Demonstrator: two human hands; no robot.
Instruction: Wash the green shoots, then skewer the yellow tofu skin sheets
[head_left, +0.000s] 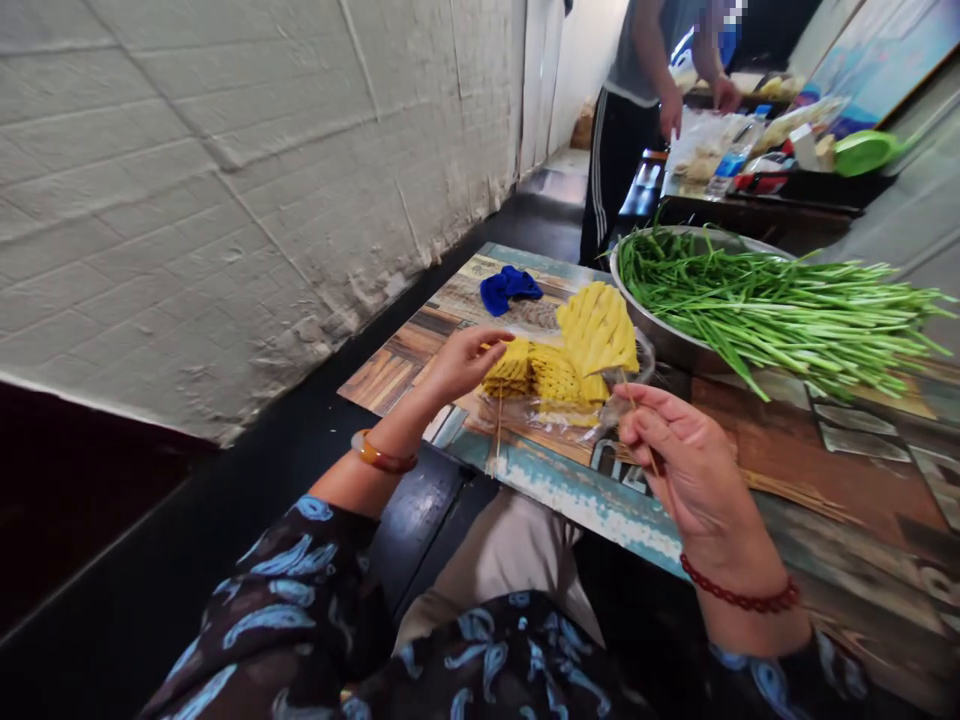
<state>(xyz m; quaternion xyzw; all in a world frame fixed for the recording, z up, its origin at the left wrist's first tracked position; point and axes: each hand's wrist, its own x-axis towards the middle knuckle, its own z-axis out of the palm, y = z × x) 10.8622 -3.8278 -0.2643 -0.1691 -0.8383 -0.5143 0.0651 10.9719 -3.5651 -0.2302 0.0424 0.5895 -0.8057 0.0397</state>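
Observation:
My right hand (679,445) pinches a thin bamboo skewer (640,418). On its upper end is a yellow, slit sheet of food (598,328), perhaps tofu skin, held up and tilted over the table. My left hand (469,362) is open, its fingers stretched out at the left edge of a pile of similar yellow pieces (559,372). Whether those fingertips touch the pile I cannot tell. The pile lies on a clear plastic bag (525,410). Other skewers (499,430) stick out from its left part towards me, over the table's front edge.
Long green chives (780,310) fill a metal bowl (660,335) and hang over its right side. A blue cloth (510,288) lies behind the pile. Loose skewers (799,497) lie at right. Beyond, a person (637,100) stands at a cluttered table. A white wall (225,180) runs along the left.

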